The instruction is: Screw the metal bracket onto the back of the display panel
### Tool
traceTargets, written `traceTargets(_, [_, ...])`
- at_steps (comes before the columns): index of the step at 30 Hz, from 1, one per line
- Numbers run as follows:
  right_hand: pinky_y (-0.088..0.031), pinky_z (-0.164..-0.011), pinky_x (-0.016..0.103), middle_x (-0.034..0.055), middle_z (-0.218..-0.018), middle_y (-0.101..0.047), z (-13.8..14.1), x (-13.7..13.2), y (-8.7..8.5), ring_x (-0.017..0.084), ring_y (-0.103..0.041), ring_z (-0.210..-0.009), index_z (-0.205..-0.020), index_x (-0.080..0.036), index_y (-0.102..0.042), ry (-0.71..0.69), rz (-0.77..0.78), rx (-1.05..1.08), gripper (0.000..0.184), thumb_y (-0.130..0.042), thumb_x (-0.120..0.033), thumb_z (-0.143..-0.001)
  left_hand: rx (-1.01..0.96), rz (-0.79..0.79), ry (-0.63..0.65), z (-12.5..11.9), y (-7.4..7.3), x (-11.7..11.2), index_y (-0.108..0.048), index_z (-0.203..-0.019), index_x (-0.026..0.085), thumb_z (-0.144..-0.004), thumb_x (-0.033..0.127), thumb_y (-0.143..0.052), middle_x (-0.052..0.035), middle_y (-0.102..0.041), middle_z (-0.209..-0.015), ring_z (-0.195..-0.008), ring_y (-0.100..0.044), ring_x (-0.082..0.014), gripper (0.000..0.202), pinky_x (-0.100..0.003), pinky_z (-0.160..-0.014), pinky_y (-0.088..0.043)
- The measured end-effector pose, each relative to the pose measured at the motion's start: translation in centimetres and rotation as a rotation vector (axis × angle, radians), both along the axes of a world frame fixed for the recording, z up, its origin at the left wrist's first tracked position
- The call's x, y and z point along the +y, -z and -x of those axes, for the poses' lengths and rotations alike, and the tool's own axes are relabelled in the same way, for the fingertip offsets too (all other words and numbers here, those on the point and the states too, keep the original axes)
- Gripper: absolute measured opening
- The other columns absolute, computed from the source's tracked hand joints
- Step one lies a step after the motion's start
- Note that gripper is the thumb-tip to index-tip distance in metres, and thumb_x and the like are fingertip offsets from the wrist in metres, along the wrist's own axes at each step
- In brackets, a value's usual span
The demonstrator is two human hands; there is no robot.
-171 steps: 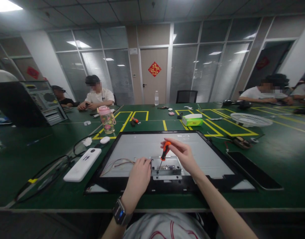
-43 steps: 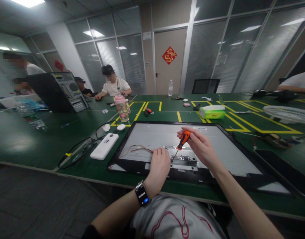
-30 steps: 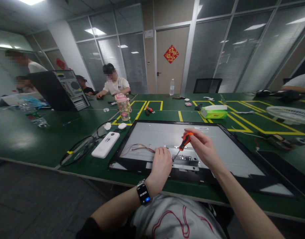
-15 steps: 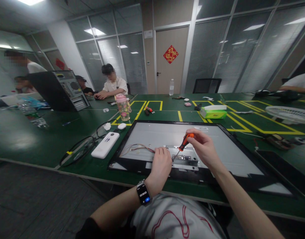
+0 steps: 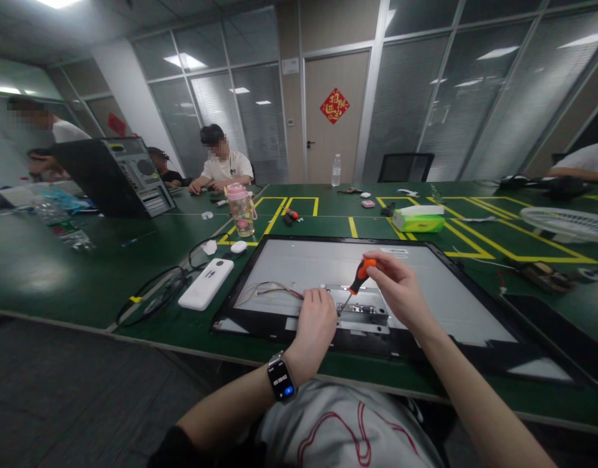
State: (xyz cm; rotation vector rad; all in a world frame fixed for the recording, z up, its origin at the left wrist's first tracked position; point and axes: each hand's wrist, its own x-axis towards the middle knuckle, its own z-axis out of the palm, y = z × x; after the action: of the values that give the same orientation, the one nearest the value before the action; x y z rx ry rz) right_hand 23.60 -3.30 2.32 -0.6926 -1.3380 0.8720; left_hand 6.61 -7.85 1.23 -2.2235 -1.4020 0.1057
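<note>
My right hand (image 5: 398, 286) grips an orange-and-black screwdriver (image 5: 361, 275) by its handle. The shaft slants down to the left, its tip at the left end of a metal bracket (image 5: 381, 318). That bracket lies on the back of a flat display panel (image 5: 289, 260) with a black frame. Beside the tip, my left hand (image 5: 316, 328) rests on the bracket's left part with fingers curled together; whatever they pinch is hidden beneath them. Thin wires (image 5: 274, 286) run out from under these fingers across the panel.
Left of the panel lie a white power bank (image 5: 206, 284) and a coiled black cable (image 5: 153, 299). Behind stand a pink-lidded bottle (image 5: 241, 211) and a green tissue pack (image 5: 418, 220). A black computer case (image 5: 101, 179) is at far left. A co-worker (image 5: 225, 162) sits across the table.
The screwdriver handle has turned slightly within my right hand's fingers and leans a little less. My left hand has stayed in place. The co-worker across the table has shifted their hands.
</note>
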Motion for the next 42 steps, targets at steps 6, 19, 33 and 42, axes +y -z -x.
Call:
traceTargets(6, [-0.055, -0.069, 0.032, 0.0014, -0.087, -0.069, 0.2, -0.3, -0.6, 0.017, -0.066, -0.076, -0.084, -0.029, -0.075, -0.095, 0.042, 0.103, 0.017, -0.079, -0.041, -0.072, -0.029, -0.006, -0.002, 0.0, 0.1, 0.1, -0.065, -0.099, 0.003, -0.093, 0.008, -0.05, -0.0161, -0.064, -0.093, -0.085, -0.061, -0.0268, 0.017, -0.037, -0.076, -0.046])
traceTargets(19, [-0.055, -0.077, 0.033, 0.0022, -0.094, -0.069, -0.1, -0.4, -0.7, 0.018, -0.065, -0.084, -0.089, -0.029, -0.076, -0.057, -0.014, 0.026, 0.015, -0.075, -0.039, -0.078, -0.279, 0.042, 0.054, 1.9, 1.8, 0.9, -0.061, -0.102, 0.011, -0.089, 0.002, -0.052, -0.0088, -0.063, -0.093, -0.086, -0.06, -0.0239, 0.018, -0.034, -0.077, -0.048])
traceTargets(33, [-0.056, -0.078, 0.034, 0.0046, -0.099, -0.069, -0.2, -0.5, -0.7, 0.02, -0.065, -0.09, -0.09, -0.029, -0.077, -0.076, -0.022, 0.021, 0.017, -0.074, -0.04, -0.078, -0.43, 0.073, 0.071, 2.9, 2.1, 1.2, -0.061, -0.103, 0.014, -0.095, 0.011, -0.047, -0.0063, -0.061, -0.095, -0.092, -0.057, -0.0227, 0.016, -0.036, -0.085, -0.046])
traceTargets(42, [-0.05, -0.095, 0.041, 0.0057, -0.103, -0.074, 0.0, -0.6, -0.9, 0.022, -0.067, -0.102, -0.106, -0.027, -0.073, -0.118, 0.038, 0.029, 0.026, -0.064, -0.041, -0.087, -0.488, 0.052, 0.092, 3.1, 2.7, 1.6, -0.061, -0.1, 0.015, -0.095, 0.009, -0.044, -0.0056, -0.06, -0.093, -0.093, -0.057, -0.0222, 0.018, -0.037, -0.086, -0.048])
